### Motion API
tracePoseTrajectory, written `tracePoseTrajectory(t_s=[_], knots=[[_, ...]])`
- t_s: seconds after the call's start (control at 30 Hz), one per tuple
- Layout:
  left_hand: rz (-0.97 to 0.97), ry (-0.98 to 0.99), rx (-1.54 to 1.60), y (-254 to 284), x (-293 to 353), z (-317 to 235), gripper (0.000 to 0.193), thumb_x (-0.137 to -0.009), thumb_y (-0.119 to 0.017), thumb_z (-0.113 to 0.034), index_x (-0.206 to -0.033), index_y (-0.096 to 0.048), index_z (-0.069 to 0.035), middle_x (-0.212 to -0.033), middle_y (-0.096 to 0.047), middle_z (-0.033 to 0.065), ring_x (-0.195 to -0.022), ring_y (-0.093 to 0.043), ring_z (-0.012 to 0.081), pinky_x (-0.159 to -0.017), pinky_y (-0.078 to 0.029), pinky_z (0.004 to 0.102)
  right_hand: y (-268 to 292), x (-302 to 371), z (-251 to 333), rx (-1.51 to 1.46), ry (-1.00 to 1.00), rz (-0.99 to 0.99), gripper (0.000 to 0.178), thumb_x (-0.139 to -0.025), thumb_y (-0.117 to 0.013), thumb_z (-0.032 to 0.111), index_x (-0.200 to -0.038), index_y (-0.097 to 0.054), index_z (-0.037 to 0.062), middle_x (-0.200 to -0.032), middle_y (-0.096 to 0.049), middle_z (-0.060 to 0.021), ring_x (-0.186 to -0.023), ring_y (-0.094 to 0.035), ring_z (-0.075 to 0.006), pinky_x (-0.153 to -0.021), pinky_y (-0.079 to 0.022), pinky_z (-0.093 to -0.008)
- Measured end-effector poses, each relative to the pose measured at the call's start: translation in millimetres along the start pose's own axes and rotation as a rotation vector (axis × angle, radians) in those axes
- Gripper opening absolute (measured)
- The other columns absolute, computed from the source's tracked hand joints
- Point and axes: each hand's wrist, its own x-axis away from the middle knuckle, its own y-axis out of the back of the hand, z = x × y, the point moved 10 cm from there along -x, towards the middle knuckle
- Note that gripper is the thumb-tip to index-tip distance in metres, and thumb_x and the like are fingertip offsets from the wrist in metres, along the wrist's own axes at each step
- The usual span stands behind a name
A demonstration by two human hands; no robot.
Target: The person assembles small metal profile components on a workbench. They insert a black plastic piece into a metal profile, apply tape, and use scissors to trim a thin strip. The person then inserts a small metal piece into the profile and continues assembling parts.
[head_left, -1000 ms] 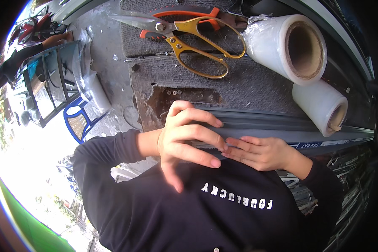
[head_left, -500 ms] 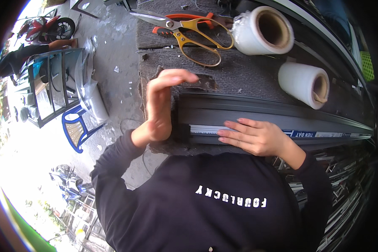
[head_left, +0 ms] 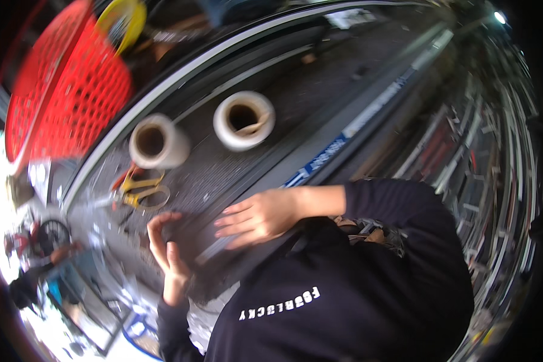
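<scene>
My right hand [head_left: 256,220] lies flat, fingers stretched out, over the near end of long dark grey profiles [head_left: 283,173]. Along them runs a white and blue strip [head_left: 323,161]. My left hand [head_left: 168,250] is raised at the profiles' end, its fingers bent but apart from the thumb, holding nothing. Beyond it, yellow-handled scissors [head_left: 143,198] lie on the dark ribbed bench top [head_left: 202,181], partly over an orange-red tool. Two rolls of clear film stand beyond the profiles: a left roll [head_left: 176,148] and a right roll [head_left: 225,136]. Motion blurs the picture.
A red perforated basket [head_left: 93,90] is at the far left, beside a yellow ring-shaped thing [head_left: 140,27]. Many long metal bars [head_left: 495,157] are stacked on the right. At the left are a person [head_left: 27,289], a motorcycle [head_left: 53,232] and a dark metal frame [head_left: 111,338].
The view has swung round, bringing the basket and more of the profiles' length into sight. My right hand stays flat on the profiles; my left remains raised, now nearer my right.
</scene>
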Motion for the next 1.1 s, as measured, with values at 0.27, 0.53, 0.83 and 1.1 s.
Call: tracePoseTrajectory(t_s=[0.27,0.53,0.83,1.1], knots=[[0.289,-0.165,-1.111,-81.5,25.7,-52.1,0.145,-0.048,-0.073,-0.086,-0.153,-0.028,0.005,-0.137,-0.045,0.0260,-0.127,-0.041,0.0440,-0.109,-0.030,0.0569,81.9,92.3,-4.8,0.095,-0.536,-0.498,0.075,-0.081,-0.076,0.046,-0.141,-0.054,0.0073,-0.138,-0.059,-0.0106,-0.123,-0.057,-0.0263,-0.106,-0.043,-0.0424],[0.214,0.046,-1.189,-68.1,26.3,-38.6,0.112,-0.056,-0.089,-0.060,-0.149,-0.045,-0.015,-0.141,-0.049,0.0220,-0.129,-0.046,0.0461,-0.106,-0.040,0.0568,176.5,328.7,39.2,0.361,-1.084,-0.952,0.052,-0.086,-0.077,0.020,-0.131,-0.058,0.0011,-0.112,-0.068,-0.0144,-0.098,-0.065,-0.0309,-0.086,-0.053,-0.0400],[-0.095,-0.245,-1.144,-260.6,3.5,-158.0,0.053,-0.090,-0.074,-0.022,-0.138,-0.056,-0.009,-0.127,-0.059,0.0237,-0.119,-0.058,0.0348,-0.100,-0.049,0.0472,198.7,561.9,89.8,0.286,-1.427,-0.648,0.050,-0.092,-0.069,0.032,-0.129,-0.057,0.0003,-0.113,-0.068,-0.0194,-0.101,-0.066,-0.0371,-0.086,-0.054,-0.0446],[0.277,-0.501,-0.770,-604.2,-113.2,-262.4,0.049,-0.081,-0.076,-0.017,-0.127,-0.064,-0.008,-0.134,-0.058,0.0133,-0.122,-0.055,0.0360,-0.105,-0.042,0.0471,165.0,725.0,76.3,-0.109,-1.710,-0.346,0.061,-0.092,-0.064,0.050,-0.124,-0.060,-0.0016,-0.109,-0.069,-0.0241,-0.101,-0.066,-0.0420,-0.086,-0.052,-0.0480]])
